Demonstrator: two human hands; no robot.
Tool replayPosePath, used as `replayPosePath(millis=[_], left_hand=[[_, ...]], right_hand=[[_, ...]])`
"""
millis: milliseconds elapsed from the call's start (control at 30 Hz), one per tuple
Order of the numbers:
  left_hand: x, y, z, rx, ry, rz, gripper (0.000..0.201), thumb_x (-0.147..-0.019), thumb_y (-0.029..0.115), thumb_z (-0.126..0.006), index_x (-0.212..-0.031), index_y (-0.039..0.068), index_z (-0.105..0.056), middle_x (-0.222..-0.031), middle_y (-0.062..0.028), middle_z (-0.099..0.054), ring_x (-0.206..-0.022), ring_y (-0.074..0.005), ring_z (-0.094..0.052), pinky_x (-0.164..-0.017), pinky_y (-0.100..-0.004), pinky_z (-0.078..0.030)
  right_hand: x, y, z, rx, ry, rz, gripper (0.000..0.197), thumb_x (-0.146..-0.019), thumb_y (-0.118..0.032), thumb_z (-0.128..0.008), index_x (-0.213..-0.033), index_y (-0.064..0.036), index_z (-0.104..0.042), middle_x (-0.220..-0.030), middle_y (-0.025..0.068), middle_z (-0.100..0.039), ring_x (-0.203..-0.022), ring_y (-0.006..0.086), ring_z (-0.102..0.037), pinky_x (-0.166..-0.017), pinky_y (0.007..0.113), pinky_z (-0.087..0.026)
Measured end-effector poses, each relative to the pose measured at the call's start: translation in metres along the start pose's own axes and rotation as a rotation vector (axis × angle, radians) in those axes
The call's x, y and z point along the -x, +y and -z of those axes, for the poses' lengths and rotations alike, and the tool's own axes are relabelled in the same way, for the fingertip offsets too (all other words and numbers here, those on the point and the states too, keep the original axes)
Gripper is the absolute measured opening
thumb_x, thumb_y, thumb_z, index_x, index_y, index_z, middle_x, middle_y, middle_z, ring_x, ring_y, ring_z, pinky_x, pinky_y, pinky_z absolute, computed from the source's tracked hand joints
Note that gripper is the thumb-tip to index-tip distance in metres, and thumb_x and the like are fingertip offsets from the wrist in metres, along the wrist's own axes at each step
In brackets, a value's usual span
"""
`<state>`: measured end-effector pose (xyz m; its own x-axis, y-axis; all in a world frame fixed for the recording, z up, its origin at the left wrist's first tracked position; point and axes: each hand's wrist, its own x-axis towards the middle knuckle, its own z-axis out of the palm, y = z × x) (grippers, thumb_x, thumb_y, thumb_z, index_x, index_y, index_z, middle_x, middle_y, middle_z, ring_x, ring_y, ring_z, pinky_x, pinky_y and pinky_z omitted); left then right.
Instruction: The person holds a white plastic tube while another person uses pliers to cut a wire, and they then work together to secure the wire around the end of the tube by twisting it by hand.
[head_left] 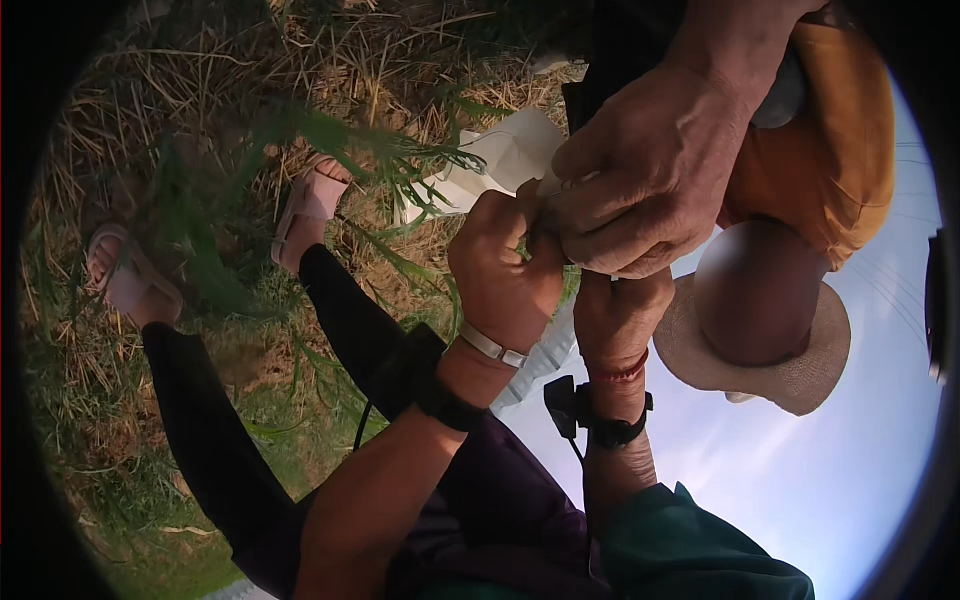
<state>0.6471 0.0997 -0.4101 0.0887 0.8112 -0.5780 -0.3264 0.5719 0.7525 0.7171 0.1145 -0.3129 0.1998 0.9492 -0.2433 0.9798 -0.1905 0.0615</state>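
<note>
My left hand [508, 258], with a pale band at its wrist, is closed in a pinch at the middle of the view. A co-worker's hand [655, 165] reaches in from the upper right, its bent fingers meeting my left fingertips. Between them shows a small pale bit [548, 184], too small to name. Just below that hand is my right hand [625, 308], with a red cord [625, 372] round its wrist. The co-worker's fingers cover my right fingers, so their grip is hidden.
A white sheet-like thing [515, 150] lies on the straw-covered ground [200, 75] behind the hands. Green blades of grass [385, 150] rise nearby. The co-worker, in orange clothing [830, 140] and a brimmed hat [775, 375], is close on the right. Feet in pink sandals [310, 200] stand at left.
</note>
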Motion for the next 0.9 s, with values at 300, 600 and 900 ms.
replayPosePath(millis=[300,600,900], left_hand=[[-0.003,0.004,-0.003,0.026,-0.018,-0.031,0.025,-0.08,-0.004,-0.068,-0.104,0.005,-0.072,-0.082,-0.0122,-0.063,-0.075,-0.0312,-0.066,-0.065,-0.0382,-0.051],[0.004,0.004,-0.005,0.081,-0.001,0.008,0.028,-0.078,-0.005,-0.066,-0.104,0.004,-0.071,-0.087,-0.0124,-0.064,-0.08,-0.0324,-0.066,-0.069,-0.0398,-0.052],[0.001,0.001,-0.005,0.035,0.025,-0.028,0.008,-0.079,-0.009,-0.069,-0.081,-0.004,-0.063,-0.08,-0.0092,-0.063,-0.068,-0.0171,-0.063,-0.062,-0.0301,-0.049]], right_hand=[[-0.003,-0.002,0.004,-0.029,-0.003,-0.115,0.019,-0.082,-0.003,-0.073,-0.099,0.0013,-0.069,-0.095,0.0186,-0.068,-0.09,0.0382,-0.07,-0.073,0.041,-0.055],[0.006,-0.004,0.003,-0.031,0.023,-0.17,0.017,-0.081,0.004,-0.07,-0.098,0.0013,-0.07,-0.093,0.0145,-0.066,-0.078,0.0309,-0.069,-0.068,0.037,-0.053],[0.003,-0.006,0.002,-0.062,-0.003,-0.231,0.018,-0.084,0.003,-0.071,-0.102,0.0003,-0.071,-0.091,0.0112,-0.065,-0.073,0.0215,-0.068,-0.065,0.034,-0.054]])
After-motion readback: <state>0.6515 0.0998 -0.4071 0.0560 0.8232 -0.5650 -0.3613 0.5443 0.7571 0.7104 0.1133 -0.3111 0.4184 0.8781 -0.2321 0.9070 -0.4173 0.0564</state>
